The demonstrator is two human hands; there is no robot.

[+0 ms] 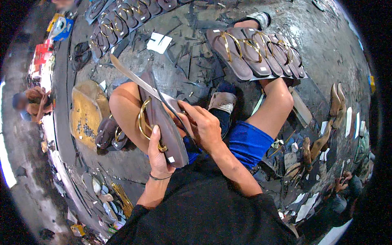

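A brown flip-flop sandal [165, 126] with a gold strap is tilted above my lap, toe end pointing away. My left hand [157, 157] grips it near the heel, thumb on the footbed beside the strap. In my right hand [206, 128] is a knife [132, 76] with a long, slightly curved blade; its handle is hidden by my fingers. The blade lies across the sandal's right edge and points to the far left. A thin dark strip [172, 109] bows along that edge, close to my right fingers. Whether it is still joined to the sole, I cannot tell.
Several gold-strapped sandals [261, 61] stand in a row by my right knee; more rows [124, 20] lie far left. A tan block [86, 108] and loose sandals [109, 132] sit left. Dark scraps, white paper [159, 43] and wooden foot-shaped forms [320, 141] litter the floor. Other people sit at both sides.
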